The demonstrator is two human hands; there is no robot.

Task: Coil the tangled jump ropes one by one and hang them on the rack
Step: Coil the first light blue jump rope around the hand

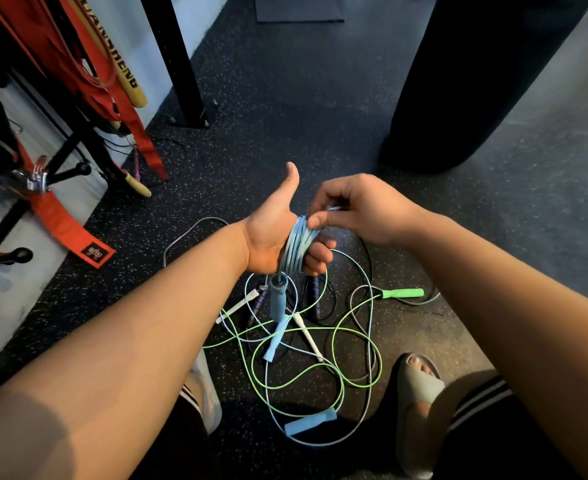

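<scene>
Several jump ropes (278,327) in a loose tangle on the speckled rubber floor (285,116), viewed from above between two bare forearms. Over the heap, left hand (271,233) raised with thumb up, fingers curled round a light blue rope (296,249) wound in many tight loops about the palm. Just beside it and touching the coil, right hand (354,209), thumb and fingertips pinching a stretch of that same rope at the top of the loops. Straight below the left hand, a blue-grey handle (278,303) dangling clear of the floor. Underneath, among crossing cords, a green rope with a green handle (403,293), a light blue handle (309,422), a white handle (308,336) and dark handles, all apart from the hands. At far left, a black rack (71,171) with knobbed pegs and red straps (60,220); hard to tell whether any rope hangs there. Top right, a black punching bag (458,81). Bottom right, a foot in a grey slide sandal (420,382). Judging by this: one rope nearly coiled but not yet hung, several left to untangle, coil and carry to the rack.
</scene>
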